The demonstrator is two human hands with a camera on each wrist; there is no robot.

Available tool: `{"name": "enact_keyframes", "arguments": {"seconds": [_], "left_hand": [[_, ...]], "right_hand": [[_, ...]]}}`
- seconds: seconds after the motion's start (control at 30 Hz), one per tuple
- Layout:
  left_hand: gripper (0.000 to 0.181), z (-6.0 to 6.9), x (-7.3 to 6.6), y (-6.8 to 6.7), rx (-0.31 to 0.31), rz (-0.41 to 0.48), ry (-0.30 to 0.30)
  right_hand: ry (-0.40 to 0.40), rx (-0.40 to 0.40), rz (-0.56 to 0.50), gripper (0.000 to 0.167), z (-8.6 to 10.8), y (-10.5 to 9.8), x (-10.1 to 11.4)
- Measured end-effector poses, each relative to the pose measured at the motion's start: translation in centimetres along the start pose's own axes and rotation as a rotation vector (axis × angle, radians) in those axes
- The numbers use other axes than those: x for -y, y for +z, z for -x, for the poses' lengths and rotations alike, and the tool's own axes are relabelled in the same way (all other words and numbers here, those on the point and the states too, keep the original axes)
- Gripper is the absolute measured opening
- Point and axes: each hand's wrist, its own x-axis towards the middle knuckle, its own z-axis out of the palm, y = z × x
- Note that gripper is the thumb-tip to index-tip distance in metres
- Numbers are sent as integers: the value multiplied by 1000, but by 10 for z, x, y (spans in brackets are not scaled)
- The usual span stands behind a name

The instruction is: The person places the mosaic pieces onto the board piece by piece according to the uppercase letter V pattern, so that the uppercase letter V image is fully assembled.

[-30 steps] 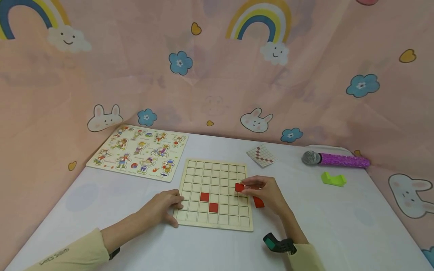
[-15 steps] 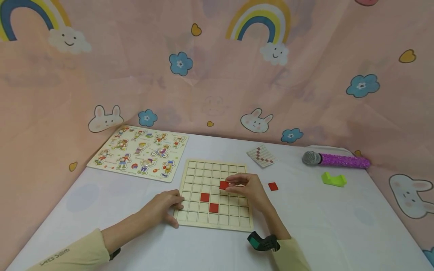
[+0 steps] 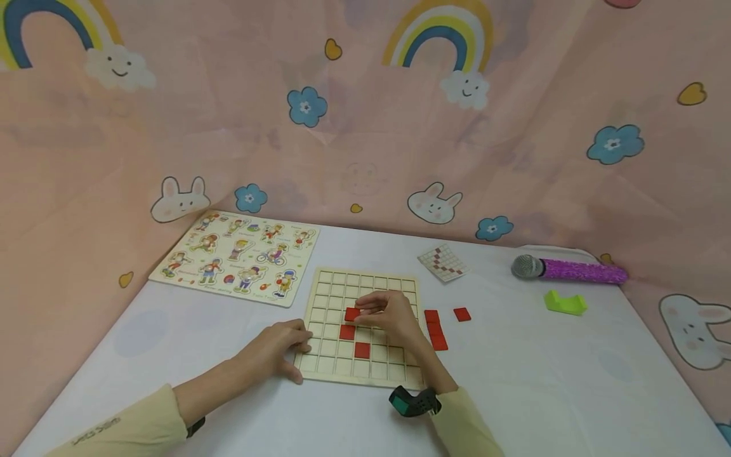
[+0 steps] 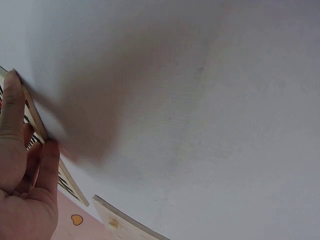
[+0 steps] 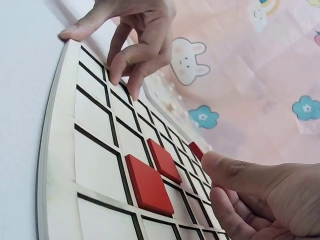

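Note:
A wooden grid board (image 3: 365, 376) lies flat on the white table. My left hand (image 3: 274, 349) holds its left edge, thumb at the near corner and curled fingertips on the rim. My right hand (image 3: 391, 317) pinches a red square tile (image 3: 351, 314) over the board, just behind a red tile (image 3: 346, 332) set in the grid. Another red tile (image 3: 362, 350) sits in a cell diagonally nearer and to the right. In the right wrist view the pinched tile (image 5: 196, 150) shows only partly beyond the thumb.
Right of the board lie several red tiles (image 3: 436, 333) and one separate tile (image 3: 462, 314). Behind them is a pattern card (image 3: 443, 263). A purple microphone (image 3: 582, 271) and a green holder (image 3: 565, 303) lie far right. A picture puzzle board (image 3: 234, 257) lies back left.
My right hand has moved left across the board with the pinched red tile, uncovering the loose tiles at the right. The left hand has stayed at the board's edge.

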Motion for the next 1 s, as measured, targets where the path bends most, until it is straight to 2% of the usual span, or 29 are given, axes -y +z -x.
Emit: {"name": "enact_keyframes", "arguments": {"seconds": [0.3, 0.67, 0.8, 1.0], "left_hand": [[68, -1, 2, 1, -1, 1, 3], [68, 0, 2, 1, 3, 15, -14], [67, 0, 2, 1, 4, 10, -10], [67, 0, 2, 1, 4, 6, -8]], "right_hand": [[-1, -21, 57, 25, -9, 19, 5], [-78, 21, 104, 25, -13, 30, 7], [-67, 33, 99, 27, -14, 30, 8], [2, 16, 69, 27, -13, 26, 8]]}}
